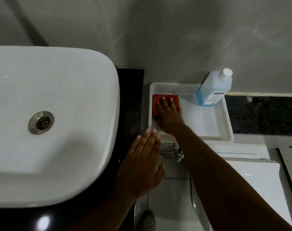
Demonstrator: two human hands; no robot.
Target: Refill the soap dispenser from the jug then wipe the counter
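A red cloth (158, 101) lies in the left end of a white plastic tray (225, 129) on the dark counter. My right hand (171, 116) rests flat on the cloth, fingers spread over it. A clear jug (213, 88) with blue liquid and a white cap stands in the tray's far right corner. My left hand (142, 165) hovers flat, fingers apart, holding nothing, at the tray's near left corner beside the black counter strip (130, 100). No soap dispenser is visible.
A large white basin (58, 114) with a metal drain (41, 122) fills the left. A grey wall stands behind. Below the tray are a chrome fitting (178, 154), white appliance tops (252, 164) and a tiled floor.
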